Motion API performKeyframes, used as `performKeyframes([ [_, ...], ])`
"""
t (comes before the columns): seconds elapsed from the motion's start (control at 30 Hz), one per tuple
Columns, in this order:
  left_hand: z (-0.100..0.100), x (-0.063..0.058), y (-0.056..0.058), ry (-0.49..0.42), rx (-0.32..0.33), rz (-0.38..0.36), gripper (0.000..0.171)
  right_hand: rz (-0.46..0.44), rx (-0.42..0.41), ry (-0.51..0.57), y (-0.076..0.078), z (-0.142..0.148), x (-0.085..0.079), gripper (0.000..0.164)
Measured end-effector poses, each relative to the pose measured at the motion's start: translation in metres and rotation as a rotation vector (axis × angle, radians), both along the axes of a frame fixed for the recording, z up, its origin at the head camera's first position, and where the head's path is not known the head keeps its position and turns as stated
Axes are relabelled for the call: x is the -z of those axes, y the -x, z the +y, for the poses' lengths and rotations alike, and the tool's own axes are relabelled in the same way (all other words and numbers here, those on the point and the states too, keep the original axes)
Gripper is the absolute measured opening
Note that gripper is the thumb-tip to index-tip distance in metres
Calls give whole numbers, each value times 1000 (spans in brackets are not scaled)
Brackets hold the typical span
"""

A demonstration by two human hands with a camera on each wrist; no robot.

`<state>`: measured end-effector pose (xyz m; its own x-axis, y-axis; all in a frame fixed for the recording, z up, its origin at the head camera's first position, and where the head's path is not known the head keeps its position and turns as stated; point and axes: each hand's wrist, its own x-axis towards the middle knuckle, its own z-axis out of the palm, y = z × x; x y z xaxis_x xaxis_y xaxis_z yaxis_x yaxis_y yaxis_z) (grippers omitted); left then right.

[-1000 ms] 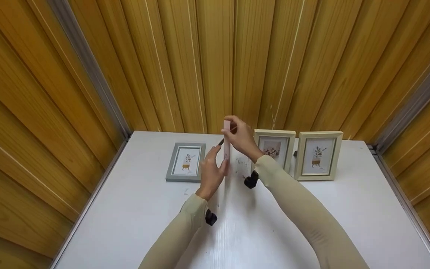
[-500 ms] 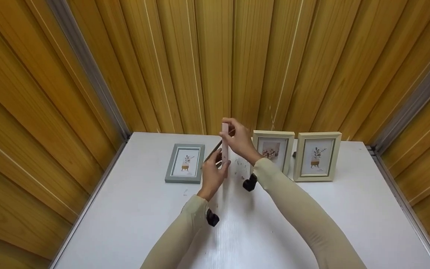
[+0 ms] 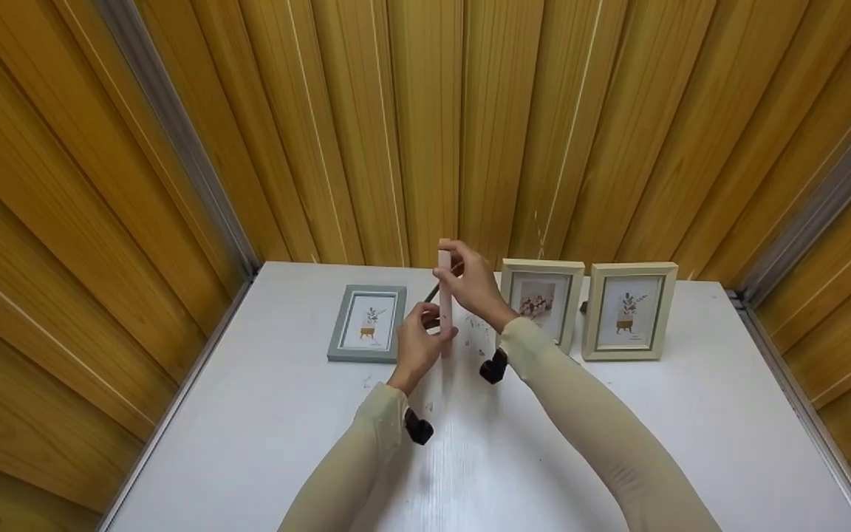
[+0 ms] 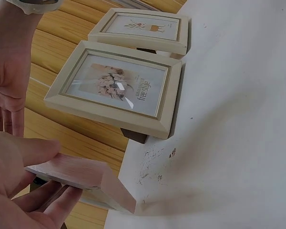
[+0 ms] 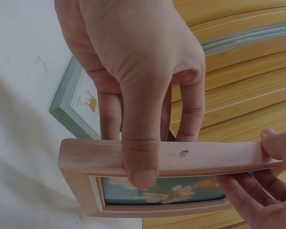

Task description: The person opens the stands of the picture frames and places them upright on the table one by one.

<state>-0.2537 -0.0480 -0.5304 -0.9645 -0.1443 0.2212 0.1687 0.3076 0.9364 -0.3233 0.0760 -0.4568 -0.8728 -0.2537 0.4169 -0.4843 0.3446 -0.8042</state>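
Note:
A pink picture frame stands edge-on to the head view, between my two hands. Low on it, my left hand grips the near edge. Its thumb lies over the flower picture's side in the right wrist view, with the fingers behind. Higher up, my right hand pinches the same edge between thumb and fingers. A thin dark brown strip, apparently the back stand, juts from the frame's back side near my left fingers. The frame's lower corner is close over the white table in the left wrist view.
A grey-green picture frame is to the left of my hands. Two cream picture frames, one with a flower photo and one with a plant picture, stand at the right. Wood-plank walls enclose the white table.
The pink frame and both hands have sunk slightly. My left fingers are more bent. The dark strip behind the frame showed longest half a second ago and shows shorter now.

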Motion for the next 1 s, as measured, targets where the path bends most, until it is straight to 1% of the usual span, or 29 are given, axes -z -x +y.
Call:
performKeyframes([
  [0.1, -1, 2, 0, 5, 0, -4, 36, -4, 5, -7, -1, -1, 1, 44],
  [0.27, -2, 4, 1, 19, -9, 30, 34, 6, 4, -6, 0, -1, 3, 44],
  [0.4, -2, 3, 1, 27, -13, 50, 35, 18, -1, -6, 1, -2, 4, 44],
  [0.57, -2, 1, 1, 34, -7, 50, 35, 22, 7, -22, 1, -2, 3, 45],
  [0.67, -4, -1, 1, 46, -1, 41, 35, 7, -13, -32, 1, -1, 1, 47],
  [0.83, -9, -4, -1, 72, 0, 27, 34, -21, -77, -47, 0, 2, 0, 51],
  [0.93, -13, -6, -2, 58, 11, 24, 34, -46, -93, -30, 0, 4, 3, 53],
  [1.0, -15, -6, -3, 38, 25, 24, 33, -67, -85, -20, 2, 6, 7, 53],
])
